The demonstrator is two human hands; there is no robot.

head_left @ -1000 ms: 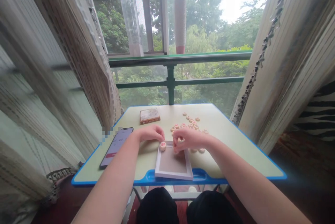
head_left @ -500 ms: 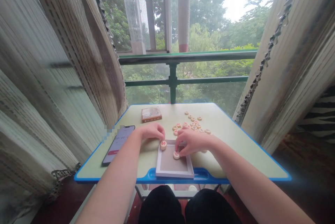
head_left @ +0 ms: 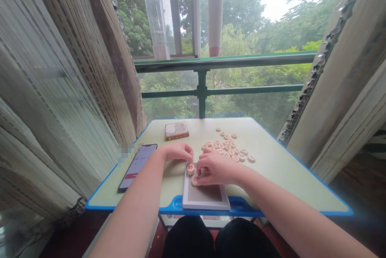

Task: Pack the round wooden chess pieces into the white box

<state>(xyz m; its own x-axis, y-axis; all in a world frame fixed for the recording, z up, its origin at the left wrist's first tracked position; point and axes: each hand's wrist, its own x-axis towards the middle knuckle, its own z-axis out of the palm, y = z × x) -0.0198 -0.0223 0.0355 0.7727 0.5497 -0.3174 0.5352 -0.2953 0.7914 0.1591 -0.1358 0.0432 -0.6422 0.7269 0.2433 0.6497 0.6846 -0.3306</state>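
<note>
A shallow white box tray lies at the table's near edge. Inside its back left corner is a round Chinese chess piece with a red character. My left hand is closed beside that corner, fingertips close behind the piece; whether they grip anything is hidden. My right hand reaches over the tray, thumb and fingers closed on another red-marked chess piece, just in front of the first one. Several more chess pieces lie loosely grouped on the table beyond my right hand.
A flat patterned box sits at the back left of the table. On the left lies a phone with a timer display. Curtains hang on both sides, and a green railing stands behind the table.
My right hand has moved left with its chess piece, bringing it close to the piece in the tray's corner. The left hand stays by that corner. The camera view has shifted slightly.
</note>
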